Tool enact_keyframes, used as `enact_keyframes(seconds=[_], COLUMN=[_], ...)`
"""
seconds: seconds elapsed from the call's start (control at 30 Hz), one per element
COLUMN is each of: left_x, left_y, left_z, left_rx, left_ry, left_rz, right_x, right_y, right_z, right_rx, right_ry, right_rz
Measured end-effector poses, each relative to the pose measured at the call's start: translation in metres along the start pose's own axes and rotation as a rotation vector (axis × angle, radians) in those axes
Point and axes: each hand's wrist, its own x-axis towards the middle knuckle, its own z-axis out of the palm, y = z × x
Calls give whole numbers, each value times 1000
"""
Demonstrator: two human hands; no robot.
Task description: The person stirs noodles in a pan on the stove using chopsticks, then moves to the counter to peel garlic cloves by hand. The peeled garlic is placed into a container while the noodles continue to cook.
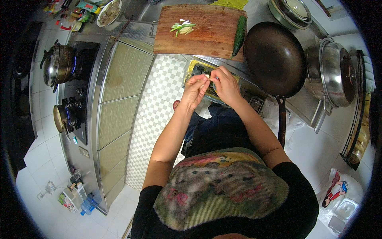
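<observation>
My left hand and my right hand meet in front of me, fingers pinched around a small pale garlic clove. Fingertips cover most of it. Below them is a bin with a yellow-edged liner and dark scraps inside. Just beyond lies a wooden cutting board, bearing a small pile of cut spring onion and pale slices. A whole cucumber rests along the board's right edge.
A large dark wok stands right of the board, its handle pointing toward me. Further right is a lidded steel pot. On the left, a steel pot and a small pan sit over blue flames. Stacked bowls are at the back right.
</observation>
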Motion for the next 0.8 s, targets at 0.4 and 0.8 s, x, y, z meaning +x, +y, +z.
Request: enact_keyframes(seconds=[0.4,0.8], left_x=[3,-4], left_y=[7,3], left_z=[-6,3], left_rx=[-69,180], left_ry=[-39,10], left_rz=[-84,-21], right_x=[-5,-4], right_y=[17,10], right_z=[3,6], right_rx=[94,117], right_ry=[-21,-33], right_rz=[290,179])
